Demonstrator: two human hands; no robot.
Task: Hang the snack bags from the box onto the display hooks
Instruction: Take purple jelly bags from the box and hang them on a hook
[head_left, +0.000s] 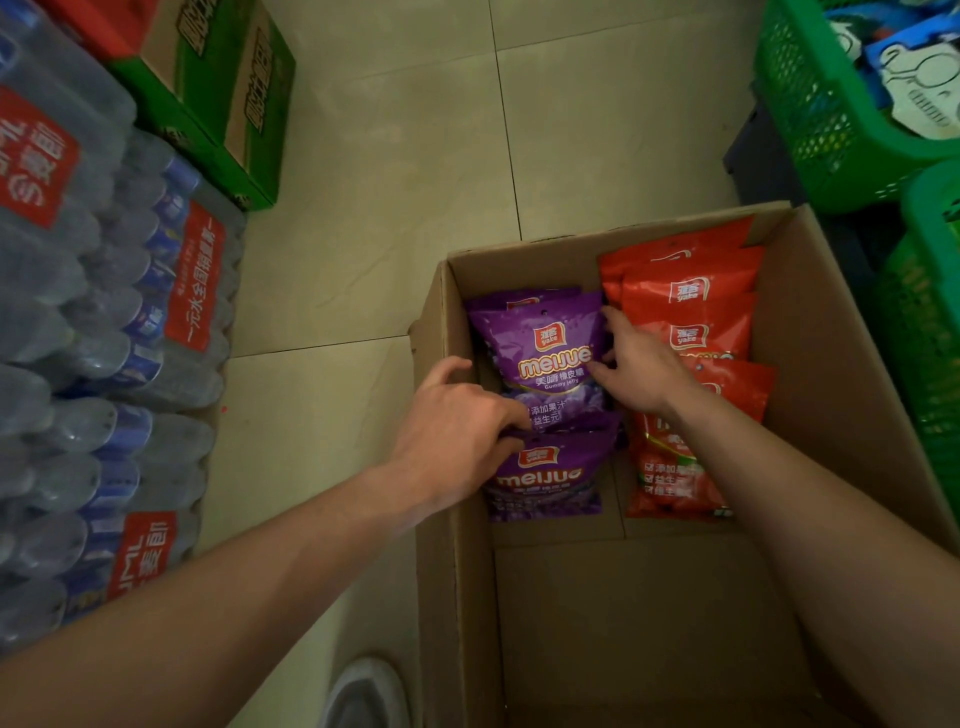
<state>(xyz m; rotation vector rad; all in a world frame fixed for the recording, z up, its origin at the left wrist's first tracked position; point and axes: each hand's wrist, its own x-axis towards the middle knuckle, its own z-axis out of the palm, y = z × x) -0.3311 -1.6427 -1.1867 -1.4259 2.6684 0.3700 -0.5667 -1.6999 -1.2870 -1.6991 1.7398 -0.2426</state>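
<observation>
- While both hands reach down into the open cardboard box (457, 571) standing on the tiled floor (389, 182), we judge the task to be at its picking stage: no bag has been lifted clear.
- Left hand (457, 431): thumb and curled fingers appear to pinch the crumpled top edge of the nearer purple bag (545, 478), which lies flat just to the right of this hand, against the box floor.
- Right hand (641, 366): fingers spread and fairly straight, their tips touching the right edge of the farther purple bag (540, 343); we see it gripping nothing. That bag lies to the left of this hand and beyond the left hand, overlapping the nearer one.
- Red bags (691, 312): an overlapping row beneath and to the right of the right wrist, untouched.
- Progress: the box floor below both forearms shows bare cardboard, so we suppose part of the stock is gone. The display hooks are out of view, so we cannot tell how many bags hang. Every bag shown remains to be carried and hung.
- Surroundings: water-bottle packs (104, 312) lie to the left of the left hand, green baskets (821, 119) to the right of the right hand.
</observation>
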